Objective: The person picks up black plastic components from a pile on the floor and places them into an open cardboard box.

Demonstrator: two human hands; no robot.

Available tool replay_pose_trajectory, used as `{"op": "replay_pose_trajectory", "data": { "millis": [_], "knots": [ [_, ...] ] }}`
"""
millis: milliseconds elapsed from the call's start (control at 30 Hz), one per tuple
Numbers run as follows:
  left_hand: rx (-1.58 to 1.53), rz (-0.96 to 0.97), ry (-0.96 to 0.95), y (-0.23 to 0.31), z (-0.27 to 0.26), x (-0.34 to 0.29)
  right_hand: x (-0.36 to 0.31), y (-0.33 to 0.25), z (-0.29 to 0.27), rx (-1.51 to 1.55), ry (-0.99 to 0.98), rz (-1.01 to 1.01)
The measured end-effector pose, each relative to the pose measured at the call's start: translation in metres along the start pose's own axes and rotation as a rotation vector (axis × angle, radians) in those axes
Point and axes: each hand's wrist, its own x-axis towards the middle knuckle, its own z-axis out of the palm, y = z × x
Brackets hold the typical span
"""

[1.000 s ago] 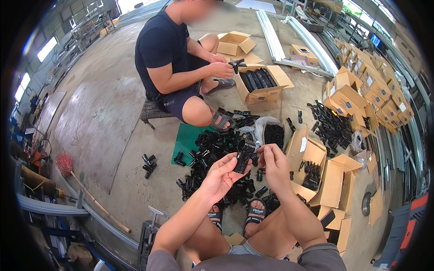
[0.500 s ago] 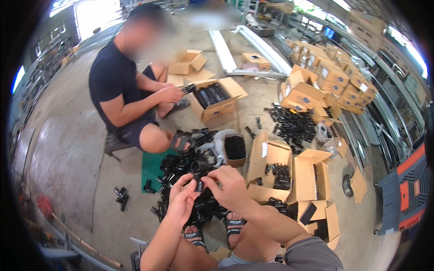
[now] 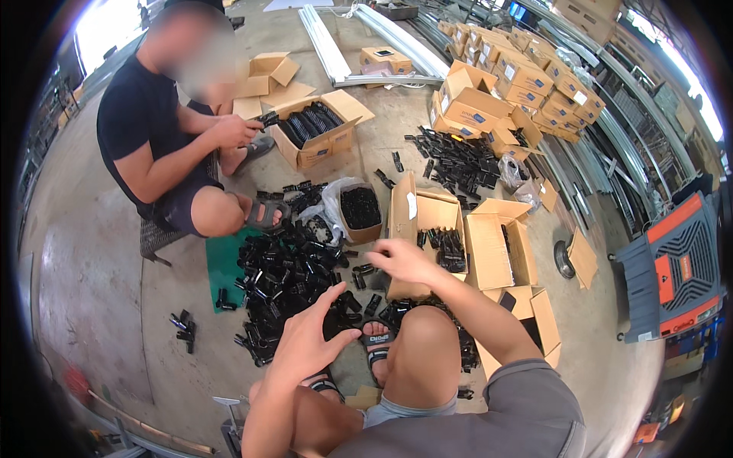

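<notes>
My left hand [image 3: 309,340] is held over the near side of a large pile of black fittings [image 3: 286,286], its thumb and fingers spread apart and nothing in them. The fittings look like short branched tubes. Farther right, my right hand [image 3: 405,260] is raised near the left edge of an open carton [image 3: 407,210], fingers curled together. Whatever its fingertips hold, if anything, is hidden from view. A few loose black fittings [image 3: 362,272] show just left of its fingertips. Several black fittings [image 3: 449,248] lie in the carton beyond that hand.
A seated person [image 3: 156,130] works at the left beside a carton of black pieces [image 3: 317,153]. Near the pile stands a bag-lined box [image 3: 360,208]. More open cartons [image 3: 489,256] are at the right, with stacked boxes [image 3: 527,72] behind and a grey-orange machine [image 3: 683,267] far right.
My hands have parted; the black fitting between them is no longer seen there. The left moved down, its fingers spreading; the right moved up and right. The view has shifted.
</notes>
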Motion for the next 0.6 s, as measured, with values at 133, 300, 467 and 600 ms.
{"op": "replay_pose_trajectory", "data": {
  "millis": [133, 300, 467, 600],
  "knots": [
    [0.075, 0.177, -0.039, -0.014, -0.005, -0.008, -0.06, 0.07, -0.017, -0.2, -0.345, 0.378],
    [0.116, 0.088, -0.292, -0.029, -0.011, -0.005, -0.075, 0.158, -0.017, -0.362, -0.433, 0.764],
    [0.118, 0.02, -0.34, -0.028, -0.011, 0.008, -0.054, 0.252, -0.037, -0.592, 0.202, 0.765],
    [0.103, -0.019, -0.329, -0.032, -0.009, 0.015, -0.047, 0.292, -0.044, -0.722, 0.057, 0.672]
  ]
}}
